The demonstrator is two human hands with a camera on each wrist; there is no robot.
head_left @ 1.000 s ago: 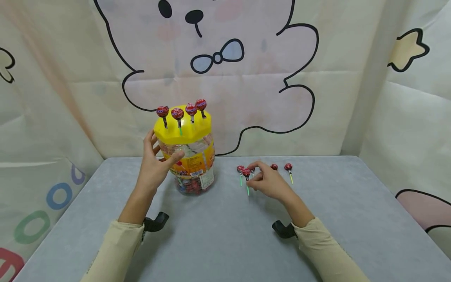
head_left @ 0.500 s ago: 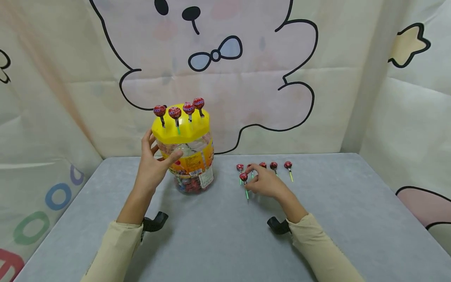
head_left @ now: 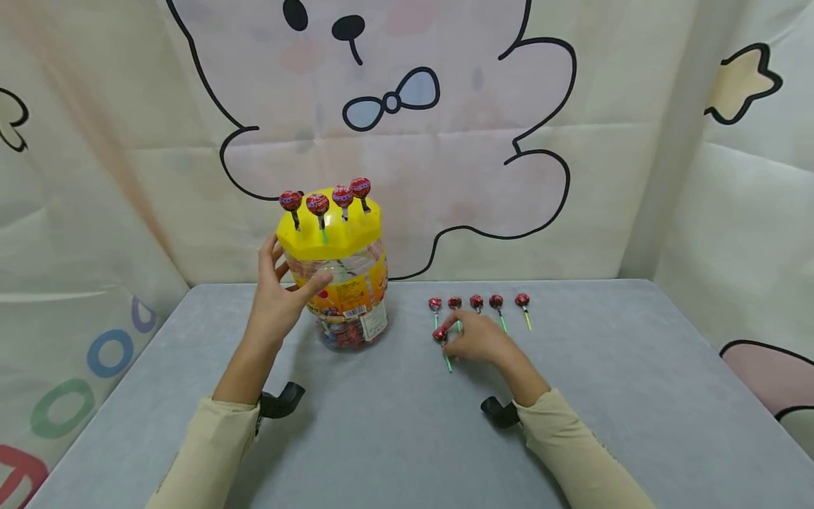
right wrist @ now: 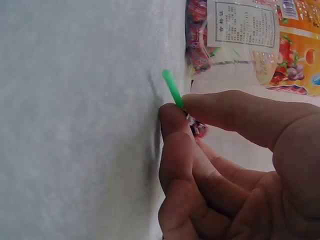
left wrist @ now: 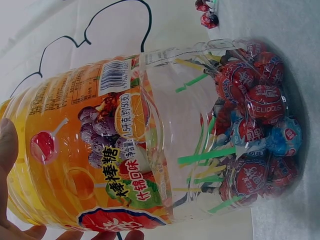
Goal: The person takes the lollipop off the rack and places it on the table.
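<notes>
Behind your grey tabletop [head_left: 381, 438]: creased cream backdrop [head_left: 623, 162], cartoon animal [head_left: 439, 170] with blue bow tie [head_left: 391, 102] printed on it; coloured rings [head_left: 111, 335] on sheet [head_left: 70, 247] to your left.

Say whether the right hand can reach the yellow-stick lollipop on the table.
Probably, once free: the right hand pinches a green-stick lollipop, but nothing appears to cover the yellow-stick lollipop.

Jar label [left wrist: 95, 145] reads "1.5千克", sticker [right wrist: 243, 25] "合格证" (1 wrapper [left wrist: 266, 104]: "DELICIOUS").
</notes>
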